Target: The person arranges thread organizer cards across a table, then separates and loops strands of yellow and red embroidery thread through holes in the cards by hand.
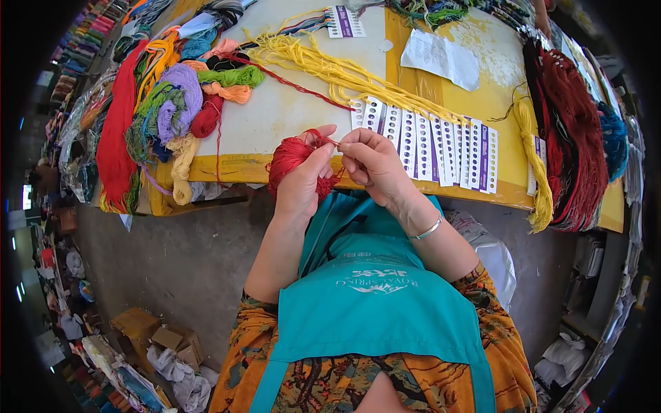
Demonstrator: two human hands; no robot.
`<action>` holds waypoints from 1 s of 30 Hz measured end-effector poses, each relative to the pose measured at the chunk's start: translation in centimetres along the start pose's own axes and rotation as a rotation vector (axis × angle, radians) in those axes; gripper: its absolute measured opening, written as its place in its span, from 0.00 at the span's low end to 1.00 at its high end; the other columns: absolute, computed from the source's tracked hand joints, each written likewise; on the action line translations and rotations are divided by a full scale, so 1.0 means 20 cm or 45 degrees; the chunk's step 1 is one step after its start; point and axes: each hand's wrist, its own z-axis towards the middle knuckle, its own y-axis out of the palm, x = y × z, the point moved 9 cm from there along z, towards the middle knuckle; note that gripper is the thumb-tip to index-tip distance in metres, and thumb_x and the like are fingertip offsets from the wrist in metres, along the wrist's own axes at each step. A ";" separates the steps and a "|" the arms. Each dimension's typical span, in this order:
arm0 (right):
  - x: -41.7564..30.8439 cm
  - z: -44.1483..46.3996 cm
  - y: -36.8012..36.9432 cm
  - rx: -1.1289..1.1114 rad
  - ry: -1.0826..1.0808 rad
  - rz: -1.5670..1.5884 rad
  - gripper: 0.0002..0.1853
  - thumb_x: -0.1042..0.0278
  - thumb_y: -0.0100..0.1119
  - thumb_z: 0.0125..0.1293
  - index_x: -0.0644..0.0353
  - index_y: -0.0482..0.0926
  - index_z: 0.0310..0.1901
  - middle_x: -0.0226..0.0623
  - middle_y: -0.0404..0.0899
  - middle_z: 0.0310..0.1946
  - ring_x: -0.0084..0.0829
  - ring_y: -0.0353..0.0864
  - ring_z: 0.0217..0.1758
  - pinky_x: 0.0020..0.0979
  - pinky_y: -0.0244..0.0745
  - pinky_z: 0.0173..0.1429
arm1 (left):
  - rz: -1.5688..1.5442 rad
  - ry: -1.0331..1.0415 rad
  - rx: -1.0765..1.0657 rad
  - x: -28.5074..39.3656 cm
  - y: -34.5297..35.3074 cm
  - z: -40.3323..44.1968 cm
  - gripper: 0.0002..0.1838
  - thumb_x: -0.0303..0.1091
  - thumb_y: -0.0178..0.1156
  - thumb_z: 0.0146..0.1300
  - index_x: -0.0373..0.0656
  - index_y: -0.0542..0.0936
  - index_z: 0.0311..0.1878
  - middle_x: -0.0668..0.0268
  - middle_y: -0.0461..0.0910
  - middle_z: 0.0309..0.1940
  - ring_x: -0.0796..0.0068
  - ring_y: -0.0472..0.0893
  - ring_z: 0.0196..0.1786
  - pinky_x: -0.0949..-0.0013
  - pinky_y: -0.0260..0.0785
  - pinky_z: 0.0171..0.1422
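Note:
In the middle of the head view, my left hand (306,175) is wrapped round a bundle of red thread (286,162) just over the table's near edge. My right hand (372,162) is beside it, thumb and forefinger pinched on a strand of the same red thread. Just beyond my right hand, a row of white punched thread cards (420,141) with purple bands lies fanned along the edge. Long yellow thread (330,65) stretches across the table to these cards, and a dark red strand runs near it.
Skeins in many colours, including a long red hank (120,131) and a purple skein (179,103), are heaped at the left. Dark red hanks (571,131) and a yellow skein (533,165) hang over the right edge. A paper sheet (441,58) lies at the back. Cardboard boxes (169,337) stand on the floor.

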 end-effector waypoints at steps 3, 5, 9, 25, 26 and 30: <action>0.00 0.01 -0.01 -0.009 -0.013 -0.047 0.04 0.72 0.59 0.66 0.62 0.76 0.37 0.29 0.73 0.20 0.14 0.63 0.17 0.17 0.54 0.20 | 0.037 0.013 0.018 0.00 0.00 0.00 0.18 0.26 0.57 0.67 0.35 0.74 0.60 0.73 0.74 0.33 0.91 0.66 0.27 0.81 0.61 0.33; 0.01 0.02 -0.03 -0.022 -0.020 -0.105 0.05 0.71 0.59 0.67 0.63 0.77 0.39 0.28 0.74 0.21 0.15 0.65 0.18 0.17 0.57 0.22 | 0.068 0.022 0.024 0.01 0.00 0.00 0.18 0.26 0.57 0.67 0.35 0.74 0.60 0.73 0.74 0.33 0.91 0.67 0.27 0.82 0.61 0.33; -0.15 -0.03 0.02 -0.032 -0.352 -0.912 0.07 0.71 0.59 0.68 0.66 0.81 0.38 0.31 0.80 0.29 0.18 0.75 0.30 0.19 0.68 0.33 | 0.160 -0.018 0.011 0.02 0.01 0.00 0.17 0.27 0.56 0.67 0.35 0.75 0.59 0.72 0.74 0.31 0.90 0.67 0.27 0.82 0.61 0.33; -0.21 -0.56 -0.64 0.141 -0.403 0.935 0.12 0.69 0.48 0.72 0.53 0.65 0.28 0.21 0.54 0.19 0.17 0.52 0.21 0.24 0.51 0.26 | -0.911 0.203 0.073 0.29 -0.96 -0.23 0.12 0.32 0.43 0.75 0.39 0.74 0.38 0.77 0.56 0.14 0.85 0.56 0.16 0.78 0.50 0.23; -0.29 -0.66 -0.79 0.245 -0.531 0.797 0.14 0.70 0.48 0.72 0.52 0.63 0.26 0.21 0.53 0.19 0.17 0.50 0.19 0.23 0.48 0.24 | -0.920 0.250 0.151 0.31 -1.11 -0.27 0.12 0.32 0.43 0.75 0.40 0.73 0.36 0.77 0.55 0.13 0.85 0.56 0.16 0.78 0.49 0.23; -0.52 -1.28 -1.70 0.965 -0.931 0.364 0.14 0.68 0.55 0.69 0.52 0.66 0.24 0.20 0.55 0.17 0.16 0.48 0.16 0.23 0.44 0.20 | -0.796 0.417 0.648 0.36 -1.68 -0.50 0.13 0.32 0.43 0.74 0.43 0.71 0.32 0.78 0.53 0.12 0.83 0.53 0.14 0.77 0.47 0.20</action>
